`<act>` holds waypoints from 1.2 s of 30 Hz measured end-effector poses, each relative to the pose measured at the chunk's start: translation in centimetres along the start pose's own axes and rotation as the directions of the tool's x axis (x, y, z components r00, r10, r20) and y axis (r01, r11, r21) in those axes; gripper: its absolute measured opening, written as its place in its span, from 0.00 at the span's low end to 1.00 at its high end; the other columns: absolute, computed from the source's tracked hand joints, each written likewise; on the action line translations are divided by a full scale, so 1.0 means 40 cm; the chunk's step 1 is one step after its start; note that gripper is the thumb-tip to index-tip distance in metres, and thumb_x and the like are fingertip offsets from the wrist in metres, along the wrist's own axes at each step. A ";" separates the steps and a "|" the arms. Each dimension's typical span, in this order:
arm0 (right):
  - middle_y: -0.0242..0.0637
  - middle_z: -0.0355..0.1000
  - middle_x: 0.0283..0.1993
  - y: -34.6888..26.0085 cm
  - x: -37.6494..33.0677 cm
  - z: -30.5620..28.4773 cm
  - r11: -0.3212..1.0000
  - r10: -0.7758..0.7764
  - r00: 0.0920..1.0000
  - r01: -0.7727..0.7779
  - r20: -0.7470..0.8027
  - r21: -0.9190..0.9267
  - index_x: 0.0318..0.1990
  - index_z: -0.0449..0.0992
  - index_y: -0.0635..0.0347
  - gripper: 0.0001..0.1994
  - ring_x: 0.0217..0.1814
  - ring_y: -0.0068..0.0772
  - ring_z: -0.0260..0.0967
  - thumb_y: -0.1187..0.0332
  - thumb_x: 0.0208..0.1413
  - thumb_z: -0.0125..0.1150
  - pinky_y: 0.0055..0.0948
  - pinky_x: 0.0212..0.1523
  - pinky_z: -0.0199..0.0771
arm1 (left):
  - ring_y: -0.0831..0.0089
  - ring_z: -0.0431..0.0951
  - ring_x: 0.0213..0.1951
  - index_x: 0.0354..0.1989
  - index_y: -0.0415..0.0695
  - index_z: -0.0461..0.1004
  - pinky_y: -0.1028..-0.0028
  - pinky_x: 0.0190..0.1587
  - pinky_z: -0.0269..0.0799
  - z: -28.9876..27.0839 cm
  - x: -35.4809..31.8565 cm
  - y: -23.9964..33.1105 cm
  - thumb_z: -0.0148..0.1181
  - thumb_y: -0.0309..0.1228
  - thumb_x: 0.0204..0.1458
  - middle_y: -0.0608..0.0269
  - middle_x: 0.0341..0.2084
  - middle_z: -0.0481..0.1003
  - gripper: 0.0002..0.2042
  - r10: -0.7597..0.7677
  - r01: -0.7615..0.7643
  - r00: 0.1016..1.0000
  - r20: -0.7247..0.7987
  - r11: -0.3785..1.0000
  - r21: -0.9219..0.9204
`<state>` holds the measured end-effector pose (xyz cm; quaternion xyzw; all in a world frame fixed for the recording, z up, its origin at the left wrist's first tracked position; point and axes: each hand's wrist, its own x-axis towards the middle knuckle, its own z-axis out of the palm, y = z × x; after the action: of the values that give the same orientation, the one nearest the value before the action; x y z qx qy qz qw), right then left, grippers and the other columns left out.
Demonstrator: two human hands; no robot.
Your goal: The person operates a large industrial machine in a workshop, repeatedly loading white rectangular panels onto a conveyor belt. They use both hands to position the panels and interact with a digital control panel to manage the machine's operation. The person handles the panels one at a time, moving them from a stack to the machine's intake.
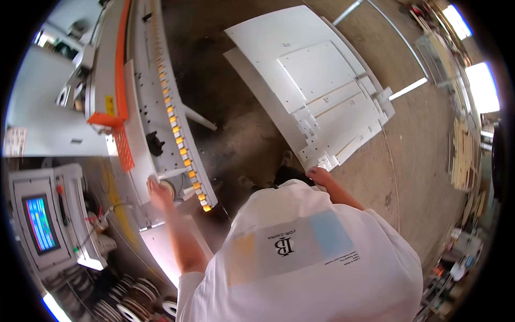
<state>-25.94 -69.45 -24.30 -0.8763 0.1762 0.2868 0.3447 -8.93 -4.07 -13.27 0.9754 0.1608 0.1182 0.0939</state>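
A long, narrow white board strip (140,126) lies along the bed of a large machine on the left. My left hand (160,194) is at its near end, fingers bent against the board. Close beside those fingers is a round, pale disc-like part (168,189). On the right, a stack of white panels (257,35) carries smaller white boards, some drilled with holes. My right hand (320,176) is at the near corner of this stack, next to small drilled white pieces (325,161). Its fingers are curled, and what they hold, if anything, is hidden.
An orange guard (122,64) runs along the machine, and a row of yellow-lit rollers (179,140) edges its bed. A control screen (41,224) stands at lower left, above several reels (142,298). A metal frame (410,88) extends behind the panels. Boards lean at far right.
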 end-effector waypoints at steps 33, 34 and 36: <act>0.35 0.80 0.42 0.511 0.516 -0.082 0.678 0.393 0.885 -0.095 -0.250 0.729 0.56 0.77 0.59 0.22 0.47 0.31 0.77 0.53 0.62 0.62 0.35 0.48 0.75 | 0.54 0.76 0.57 0.62 0.45 0.71 0.60 0.60 0.70 0.755 -0.322 1.433 0.59 0.40 0.59 0.52 0.54 0.77 0.24 0.457 -0.355 0.035 0.889 0.837 -0.416; 0.35 0.79 0.45 0.521 0.544 -0.094 0.625 0.437 0.874 -0.128 -0.210 0.770 0.58 0.76 0.60 0.24 0.50 0.31 0.76 0.53 0.62 0.62 0.35 0.50 0.75 | 0.54 0.72 0.61 0.64 0.44 0.69 0.61 0.64 0.67 0.819 -0.308 1.478 0.59 0.40 0.58 0.51 0.59 0.73 0.26 0.525 -0.374 0.077 0.848 0.803 -0.463; 0.35 0.77 0.51 0.515 0.571 -0.132 0.484 0.506 0.856 -0.178 -0.108 0.857 0.61 0.74 0.61 0.25 0.56 0.32 0.74 0.54 0.62 0.62 0.36 0.54 0.74 | 0.55 0.66 0.68 0.67 0.42 0.65 0.61 0.69 0.62 0.925 -0.283 1.567 0.61 0.41 0.57 0.50 0.66 0.66 0.30 0.590 -0.379 0.168 0.790 0.778 -0.501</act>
<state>-16.69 -90.12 -45.77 -0.5933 0.5205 0.0754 0.6094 8.55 -71.59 -36.99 0.8486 -0.2534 -0.4116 0.2153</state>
